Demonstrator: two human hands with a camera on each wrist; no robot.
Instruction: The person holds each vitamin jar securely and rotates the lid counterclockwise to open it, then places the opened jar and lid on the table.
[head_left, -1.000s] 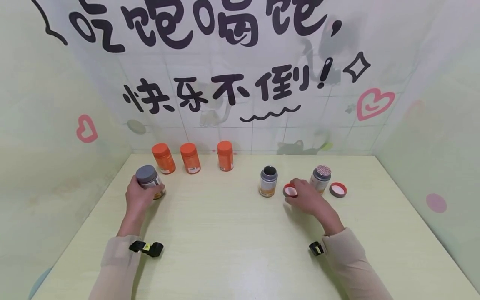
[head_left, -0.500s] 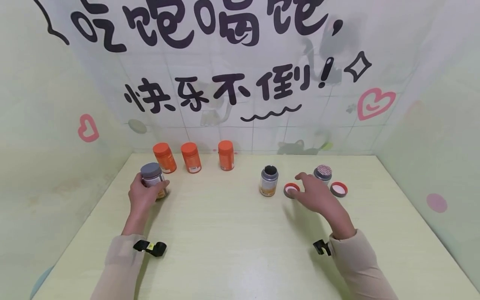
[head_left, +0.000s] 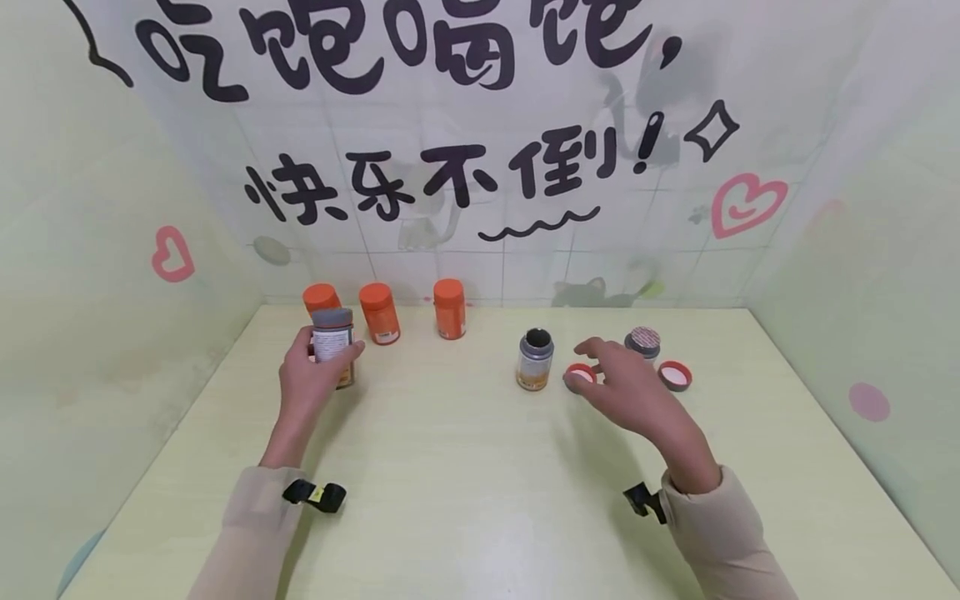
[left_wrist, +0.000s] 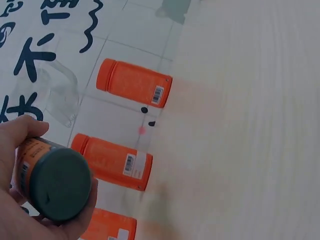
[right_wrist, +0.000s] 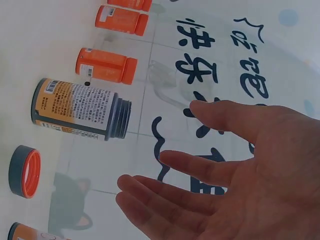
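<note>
Left hand (head_left: pixel 315 385), left of frame centre: gripping grey jar (head_left: pixel 333 335) by its sides, thumb right, in front of the leftmost orange jar (head_left: pixel 321 296). Two more orange jars (head_left: pixel 380 317) at upper middle, against the wall (head_left: pixel 420 271). Right hand (head_left: pixel 641 392), right of centre: fingers wide, holding nothing, over a red-rimmed lid (head_left: pixel 580 369); right wrist view shows them clear of it. Open jar (head_left: pixel 535 367) just left, sealed jar (head_left: pixel 643 340) behind, second lid (head_left: pixel 675 375) at right.
</note>
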